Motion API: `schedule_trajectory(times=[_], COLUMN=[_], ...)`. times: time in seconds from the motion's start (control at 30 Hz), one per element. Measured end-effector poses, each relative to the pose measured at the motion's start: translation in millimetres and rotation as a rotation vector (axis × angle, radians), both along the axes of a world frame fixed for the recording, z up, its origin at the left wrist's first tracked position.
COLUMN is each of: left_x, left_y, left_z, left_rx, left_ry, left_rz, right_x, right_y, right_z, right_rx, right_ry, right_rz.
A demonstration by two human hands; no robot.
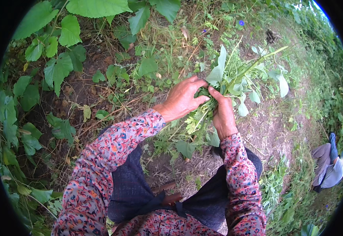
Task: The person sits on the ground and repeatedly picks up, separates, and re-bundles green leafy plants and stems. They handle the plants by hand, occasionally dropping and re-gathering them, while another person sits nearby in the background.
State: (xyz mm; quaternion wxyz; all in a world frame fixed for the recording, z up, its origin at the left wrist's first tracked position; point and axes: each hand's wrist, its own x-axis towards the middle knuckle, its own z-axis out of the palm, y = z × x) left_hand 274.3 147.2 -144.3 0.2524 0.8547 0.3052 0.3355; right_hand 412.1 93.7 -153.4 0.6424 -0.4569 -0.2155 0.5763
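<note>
Before me is a bundle of leafy green plants [239,79], with one thick pale-green stalk [257,63] slanting out to the upper right. My right hand [225,113] is wrapped around the bundle's middle, thumb on top. From the left, my left hand [184,96] meets the bundle at the same spot. Its thumb and fingers curve about some dark green leaves, and its fingertips lie close to the right thumb. Lobed leaves [193,124] and broad leaves [186,149] hang below the hands. What lies inside the grip is hidden.
Large-leaved plants [60,67] crowd the left side. A wooden piece [171,199] shows between my knees. Pulled greenery [273,185] lies on the ground at right. Farther right another person [330,168] bends low beside dense green growth [330,97].
</note>
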Motion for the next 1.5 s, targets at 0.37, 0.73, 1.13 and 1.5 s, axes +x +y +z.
schedule_trajectory(times=[0.37, 0.73, 1.13, 1.5], left_x=[-8, -2, -4, 0], left_y=[19, 9, 15, -2], left_z=[-7, 6, -13, -12], left_rx=[-0.404, -0.739, -0.565, -0.785], left_ry=[-0.317, -0.310, -0.375, -0.484], left_rz=[0.000, -0.050, 0.140, 0.134], right_x=[-1, 1, 4, 8], right_y=[-9, -4, -3, 3], right_z=[13, 0, 4, -6], right_rx=[0.013, 0.056, 0.032, 0.100], right_ry=[-0.101, -0.203, -0.373, -0.533], right_rz=[0.224, 0.097, 0.243, 0.389])
